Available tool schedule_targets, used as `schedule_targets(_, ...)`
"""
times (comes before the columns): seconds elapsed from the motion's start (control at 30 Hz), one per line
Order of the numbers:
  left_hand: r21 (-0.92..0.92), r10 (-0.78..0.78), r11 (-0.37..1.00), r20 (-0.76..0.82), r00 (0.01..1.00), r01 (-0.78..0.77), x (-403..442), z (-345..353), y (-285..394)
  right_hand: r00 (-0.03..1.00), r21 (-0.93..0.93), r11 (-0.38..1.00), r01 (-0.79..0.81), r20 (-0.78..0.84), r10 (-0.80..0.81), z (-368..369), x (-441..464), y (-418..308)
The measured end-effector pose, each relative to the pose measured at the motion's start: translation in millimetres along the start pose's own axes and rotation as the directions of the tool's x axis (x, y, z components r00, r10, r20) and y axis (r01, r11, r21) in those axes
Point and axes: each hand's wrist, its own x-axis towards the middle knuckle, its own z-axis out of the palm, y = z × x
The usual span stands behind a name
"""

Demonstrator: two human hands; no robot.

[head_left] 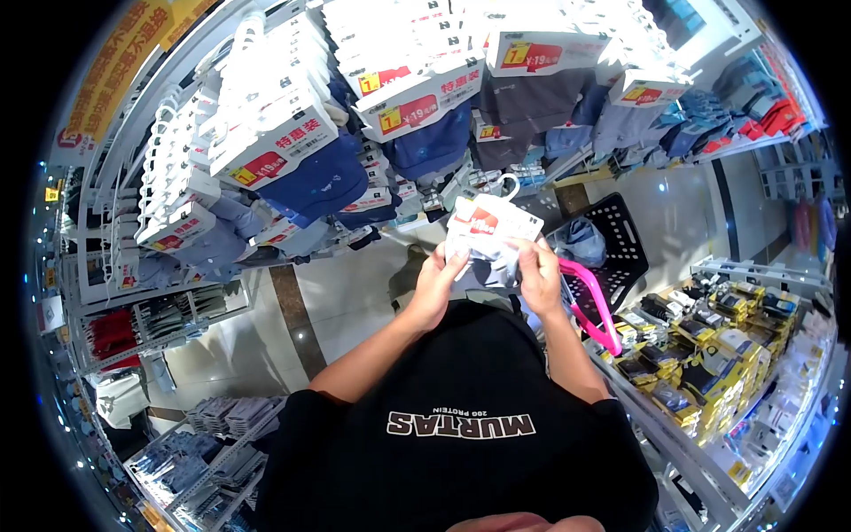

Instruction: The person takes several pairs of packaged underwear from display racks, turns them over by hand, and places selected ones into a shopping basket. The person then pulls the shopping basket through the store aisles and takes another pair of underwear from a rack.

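At the far left, red garments (115, 335) hang beside dark ones on a white rack; below them, a white wire shelf (182, 492) holds folded blue and grey packs. Rows of white-carded garments (292, 146) with red-and-yellow price labels hang across the top. Near the centre, above a black T-shirt (461, 372) with upside-down lettering, the left hand (432, 285) pinches the left edge of a small white-and-grey packaged item (490, 223) — its card has a red label and a white hook. The right hand (540, 273) grips the other side, fingers closed, thumb on the front. A bright pink plastic loop (592, 306) sits just beside the right forearm. Behind it is a black perforated container (628, 244) with a translucent bag (582, 242) — and, farther right, a wire bin of yellow-and-black packs (709, 363).
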Motion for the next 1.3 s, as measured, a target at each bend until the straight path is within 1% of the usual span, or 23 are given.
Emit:
schedule_targets(0.03,-0.054,-0.03,0.998,0.008,1.0,0.03,0,1,2,0.999,-0.02,1.0,0.022,0.034,-0.021,0,4,-14)
schedule_targets(0.13,0.021,-0.002,1.0,0.032,0.999,0.002,1,-2,4,0.991,0.024,1.0,-0.004,0.131,0.001,4,5,-23)
schedule_targets(0.17,0.165,0.045,0.985,0.008,0.999,-0.045,0,-2,6,0.994,-0.001,1.0,-0.002,0.11,0.002,8,5,-22)
schedule_targets(0.27,0.376,0.162,0.915,-0.01,0.987,-0.147,3,-7,8,1.0,0.129,0.991,0.02,-0.01,-0.019,19,9,-9)
schedule_targets(0.3,0.444,0.246,0.871,-0.026,0.969,-0.209,-2,3,19,1.0,0.328,0.945,-0.016,-0.002,0.018,25,14,-12)
schedule_targets(0.4,0.461,0.35,0.827,0.024,0.936,-0.321,-7,8,23,0.994,0.587,0.802,0.105,-0.086,-0.067,29,24,-38)
schedule_targets(0.5,0.436,0.378,0.826,0.043,0.925,-0.358,-13,13,36,0.995,0.605,0.792,0.08,0.005,-0.104,18,45,-53)
schedule_targets(0.53,0.381,0.374,0.85,0.047,0.926,-0.363,-13,13,36,0.993,0.615,0.785,0.077,0.024,-0.115,15,54,-59)
schedule_targets(0.6,0.269,0.366,0.89,0.062,0.929,-0.368,-10,10,34,0.989,0.566,0.815,0.127,-0.004,-0.151,9,73,-72)
schedule_targets(0.63,0.283,0.309,0.902,0.101,0.946,-0.325,-11,3,36,0.984,0.59,0.791,0.161,-0.038,-0.172,8,84,-84)
schedule_targets(0.7,0.235,0.307,0.918,0.093,0.947,-0.32,-12,0,34,0.971,0.614,0.753,0.234,-0.103,-0.218,10,106,-106)
schedule_targets(0.73,0.213,0.303,0.925,0.089,0.949,-0.315,-13,-1,32,0.977,0.663,0.725,0.186,-0.047,-0.208,8,115,-118)
schedule_targets(0.8,0.234,0.277,0.928,0.089,0.957,-0.291,-15,-3,26,0.969,0.701,0.683,0.207,-0.048,-0.244,17,135,-121)
schedule_targets(0.87,0.283,0.208,0.933,0.084,0.975,-0.223,-17,-4,22,0.959,0.606,0.758,0.239,-0.023,-0.283,26,152,-109)
schedule_targets(0.9,0.298,0.195,0.93,0.095,0.976,-0.215,-17,-5,17,0.967,0.652,0.728,0.213,-0.038,-0.25,38,157,-102)
schedule_targets(0.93,0.296,0.184,0.933,0.098,0.978,-0.206,-19,-3,17,0.963,0.597,0.768,0.232,-0.033,-0.266,42,158,-98)
schedule_targets(1.0,0.335,0.134,0.928,0.108,0.985,-0.163,-20,-8,11,0.981,0.509,0.843,0.172,-0.007,-0.195,43,153,-92)
schedule_targets(1.03,0.357,0.115,0.923,0.106,0.988,-0.145,-22,-8,11,0.953,0.446,0.845,0.294,-0.07,-0.295,46,154,-85)
schedule_targets(1.07,0.372,0.098,0.919,0.102,0.99,-0.129,-22,-10,9,0.96,0.479,0.834,0.275,-0.092,-0.264,47,150,-79)
schedule_targets(1.13,0.405,0.061,0.909,0.091,0.994,-0.093,-21,-15,5,0.948,0.445,0.839,0.315,-0.193,-0.254,45,143,-80)
schedule_targets(1.2,0.406,0.057,0.909,0.094,0.994,-0.09,-21,-21,2,0.928,0.177,0.927,0.33,-0.241,-0.284,30,137,-76)
schedule_targets(1.23,0.413,0.056,0.906,0.098,0.994,-0.092,-21,-24,-1,0.897,0.052,0.932,0.359,-0.296,-0.329,20,141,-70)
schedule_targets(1.3,0.441,0.039,0.894,0.1,0.994,-0.079,-20,-27,-1,0.817,0.048,0.892,0.45,-0.425,-0.39,0,150,-68)
